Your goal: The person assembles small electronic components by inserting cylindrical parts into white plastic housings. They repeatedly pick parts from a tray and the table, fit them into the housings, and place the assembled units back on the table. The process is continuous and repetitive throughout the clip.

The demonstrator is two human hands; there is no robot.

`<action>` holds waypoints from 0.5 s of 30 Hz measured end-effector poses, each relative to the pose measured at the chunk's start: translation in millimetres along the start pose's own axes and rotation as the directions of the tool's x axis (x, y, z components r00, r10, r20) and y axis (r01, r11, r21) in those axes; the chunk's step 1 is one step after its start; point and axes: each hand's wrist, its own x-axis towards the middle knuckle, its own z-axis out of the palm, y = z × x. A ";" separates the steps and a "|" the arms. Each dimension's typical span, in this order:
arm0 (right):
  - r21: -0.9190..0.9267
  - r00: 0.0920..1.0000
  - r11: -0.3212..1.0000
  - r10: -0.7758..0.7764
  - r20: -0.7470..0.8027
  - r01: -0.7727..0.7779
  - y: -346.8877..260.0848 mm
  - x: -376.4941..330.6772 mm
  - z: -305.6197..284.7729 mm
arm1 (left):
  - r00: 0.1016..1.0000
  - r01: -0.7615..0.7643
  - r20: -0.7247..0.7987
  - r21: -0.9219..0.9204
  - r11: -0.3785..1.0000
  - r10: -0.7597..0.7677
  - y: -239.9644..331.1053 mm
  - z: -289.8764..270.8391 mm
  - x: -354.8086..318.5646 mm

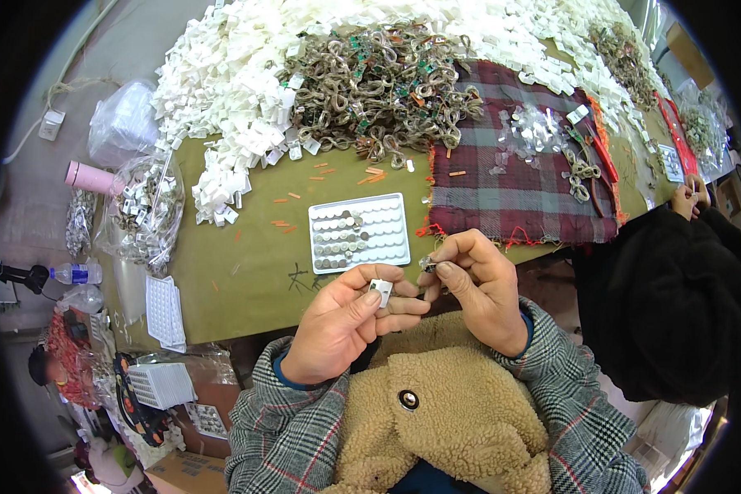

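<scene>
1. Directions are taken from the person's two hands, with 12 o'clock toward the far side of the green table (263,288).
2. The left hand (329,321), palm up, pinches a small white plastic piece (381,290) between thumb and fingers, near the table's close edge.
3. The right hand (482,292), at the left one's 3 o'clock, grasps a small dark, glinting piece (426,264) between thumb and fingertips; its exact shape is too small to tell. Whether the hands' fingertips touch cannot be told.
4. Just beyond, at 11 o'clock, lies a white tray (393,235) partly filled with small round pieces (333,249).
5. At 10 o'clock, orange strips (283,225) lie scattered.
6. At 12 o'clock sits a heap of coiled cables (370,90), with a broad pile of white pieces (230,78) around and behind it.
7. Between 1 and 2 o'clock, a plaid cloth (486,202) bears clear pieces (535,128) and a red-handled tool (603,156).
8. At 9 o'clock, well apart, are pale trays (165,313).
</scene>
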 end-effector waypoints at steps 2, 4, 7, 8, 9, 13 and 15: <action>0.048 1.000 0.999 0.025 -0.003 -0.024 0.0 2.5 -1.2 | 0.999 0.016 0.026 0.079 0.997 -0.018 -0.3 -1.8 1.1; 0.063 0.999 0.997 0.037 0.008 -0.038 -1.3 2.1 -2.1 | 0.998 0.029 0.058 0.177 0.984 -0.039 2.8 -5.9 0.6; 0.004 0.998 1.000 0.030 0.059 -0.031 -5.3 -0.4 -5.3 | 0.998 -0.057 0.019 0.272 0.961 0.054 -4.4 -9.0 2.8; -0.037 0.996 0.999 0.019 0.087 -0.016 -7.4 -3.0 -5.6 | 0.996 -0.073 -0.025 0.339 0.938 0.087 -7.8 -9.7 3.9; -0.064 0.993 0.998 -0.009 0.120 0.017 -9.0 -4.7 -5.5 | 0.993 -0.110 -0.008 0.307 0.945 0.118 -11.1 -10.4 6.2; -0.182 0.982 0.977 -0.075 0.174 0.107 -10.4 -5.0 2.0 | 0.980 -0.191 -0.018 0.221 0.956 0.200 -17.6 -11.4 9.6; -0.205 0.987 0.973 -0.073 0.145 0.102 -10.5 -2.6 3.1 | 0.978 -0.193 -0.046 0.173 0.966 0.204 -15.8 -12.7 7.8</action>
